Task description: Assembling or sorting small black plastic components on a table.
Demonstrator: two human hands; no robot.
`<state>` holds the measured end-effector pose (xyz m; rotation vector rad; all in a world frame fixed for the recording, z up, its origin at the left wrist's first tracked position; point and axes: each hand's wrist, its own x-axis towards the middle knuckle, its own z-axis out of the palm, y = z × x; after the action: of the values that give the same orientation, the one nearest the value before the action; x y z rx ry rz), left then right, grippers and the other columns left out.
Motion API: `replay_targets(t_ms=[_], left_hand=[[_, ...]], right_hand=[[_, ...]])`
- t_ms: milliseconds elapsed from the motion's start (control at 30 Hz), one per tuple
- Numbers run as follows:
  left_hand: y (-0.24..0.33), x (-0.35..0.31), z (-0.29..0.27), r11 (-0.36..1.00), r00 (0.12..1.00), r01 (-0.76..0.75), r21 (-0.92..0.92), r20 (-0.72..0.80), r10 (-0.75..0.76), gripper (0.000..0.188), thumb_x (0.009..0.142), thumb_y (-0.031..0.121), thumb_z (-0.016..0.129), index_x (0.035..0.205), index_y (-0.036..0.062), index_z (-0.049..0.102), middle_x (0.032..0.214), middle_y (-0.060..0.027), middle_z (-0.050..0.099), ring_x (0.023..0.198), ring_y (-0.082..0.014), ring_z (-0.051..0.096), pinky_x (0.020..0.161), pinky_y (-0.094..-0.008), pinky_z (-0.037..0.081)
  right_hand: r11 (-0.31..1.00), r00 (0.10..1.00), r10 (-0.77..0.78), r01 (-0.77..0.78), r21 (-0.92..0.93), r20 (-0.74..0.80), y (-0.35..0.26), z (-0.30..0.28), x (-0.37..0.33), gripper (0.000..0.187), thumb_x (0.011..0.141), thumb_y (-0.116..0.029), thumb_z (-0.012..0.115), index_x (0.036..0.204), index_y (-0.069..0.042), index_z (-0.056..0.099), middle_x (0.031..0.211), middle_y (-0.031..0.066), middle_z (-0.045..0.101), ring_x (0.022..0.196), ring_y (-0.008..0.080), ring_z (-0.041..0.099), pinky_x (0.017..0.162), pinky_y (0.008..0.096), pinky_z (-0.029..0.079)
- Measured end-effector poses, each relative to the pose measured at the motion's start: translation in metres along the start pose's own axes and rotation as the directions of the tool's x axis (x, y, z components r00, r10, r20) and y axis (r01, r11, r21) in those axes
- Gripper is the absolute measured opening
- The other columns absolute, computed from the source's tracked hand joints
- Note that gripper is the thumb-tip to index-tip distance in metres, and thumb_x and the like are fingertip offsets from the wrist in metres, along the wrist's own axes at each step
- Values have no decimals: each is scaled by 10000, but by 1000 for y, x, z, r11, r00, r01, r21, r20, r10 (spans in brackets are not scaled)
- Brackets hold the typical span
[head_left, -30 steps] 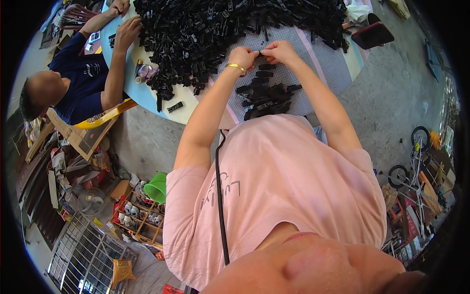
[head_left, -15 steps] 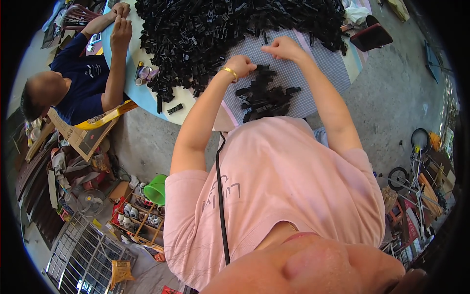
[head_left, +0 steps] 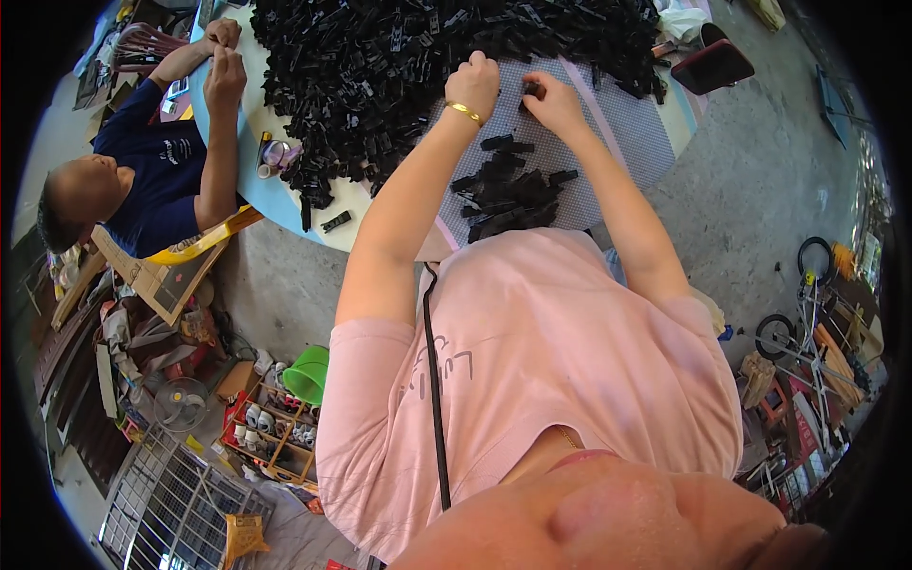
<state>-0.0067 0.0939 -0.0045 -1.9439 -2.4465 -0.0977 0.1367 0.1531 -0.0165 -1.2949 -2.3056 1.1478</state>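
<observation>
My right hand (head_left: pixel 556 103) pinches a small black plastic part (head_left: pixel 531 89) above the patterned table cover. To its left, my left hand (head_left: pixel 473 85), with a gold bracelet at the wrist, reaches to the near edge of a big heap of black plastic parts (head_left: pixel 361 95). Its fingers are curled, and whatever they may hold is hidden. Between my forearms, close to my body, lies a smaller pile of the same black parts (head_left: pixel 513 195).
A dark red phone-like case (head_left: pixel 712 66) stands at the table's right edge. Across on the left sits another person (head_left: pixel 152 161), hands together. A tape roll (head_left: pixel 275 154) and one loose black part (head_left: pixel 336 221) lie on the left side.
My left hand has moved up from the small pile to the heap's edge. My right hand has shifted slightly, and a black part now shows in its fingers.
</observation>
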Motion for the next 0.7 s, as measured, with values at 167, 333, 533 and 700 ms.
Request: replay_targets(t_ms=[167, 333, 533, 700], left_hand=[[-6, -19, -3, 957, 986, -146, -252, -114, 121, 64, 743, 62, 531, 791, 78, 572, 784, -75, 558, 700, -247, 603, 615, -303, 504], [-27, -56, 12, 783, 929, -341, -520, -316, 195, 177, 701, 58, 556, 849, 124, 626, 827, -24, 620, 776, -221, 582, 647, -321, 487], [-25, -75, -2, 804, 962, -82, -588, -258, -90, 206, 646, 36, 597, 848, 70, 606, 857, -91, 572, 830, -285, 513, 742, -362, 436], [-3, -78, 8, 789, 947, 162, -593, -131, -293, 155, 679, 111, 637, 828, 78, 615, 814, -81, 550, 816, -286, 496, 729, -362, 422]], right_hand=[[954, 993, 110, -119, 276, 48, 41, -1, -22, 286, 675, -154, 666, 936, -49, 615, 797, 83, 639, 708, 171, 609, 633, 282, 479], [805, 972, 148, -226, 549, 184, 18, -9, -34, 206, 722, -117, 666, 906, -30, 633, 745, 37, 632, 643, 90, 577, 580, 216, 460], [871, 977, 50, -144, 469, 208, 3, -2, -31, 227, 751, -104, 649, 959, -13, 628, 781, 28, 633, 640, 68, 554, 572, 190, 448], [873, 978, 64, -150, 464, 196, -3, 3, -26, 225, 761, -98, 636, 969, -12, 630, 787, 30, 633, 636, 66, 551, 580, 193, 452]])
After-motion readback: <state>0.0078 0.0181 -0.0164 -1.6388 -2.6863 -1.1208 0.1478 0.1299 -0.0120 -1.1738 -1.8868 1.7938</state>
